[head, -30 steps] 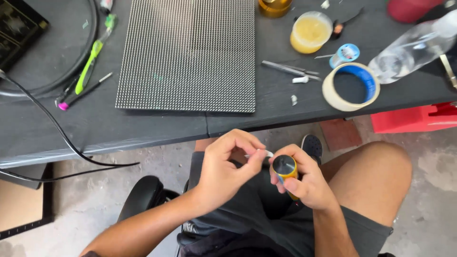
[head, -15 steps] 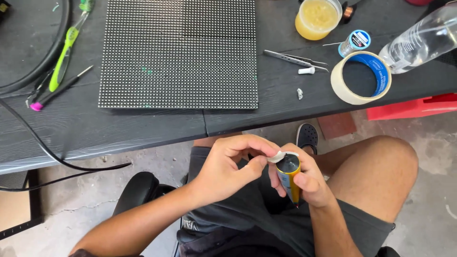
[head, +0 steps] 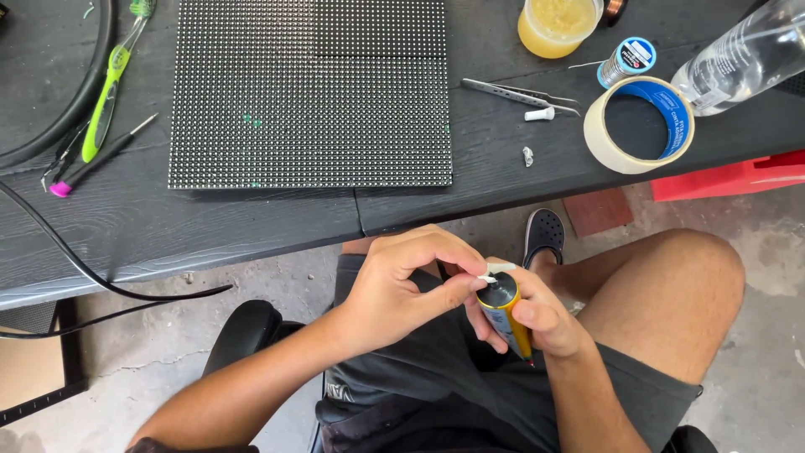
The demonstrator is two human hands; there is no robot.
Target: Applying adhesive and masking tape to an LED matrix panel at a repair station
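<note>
Over the lap, just off the counter's front edge, the right hand wraps a small yellow tube, fingers closed round its soft, light body, while the left hand pinches a tiny white piece at its mouth.

Both forearms are converging over the lap. The left hand is pinching, thumb and forefinger tips closed. The right hand is curling in a closed grip, fingers wrapped, thumb pressing.

right hand holds a yellow tube (left hand fingers pinch its tip).
</note>
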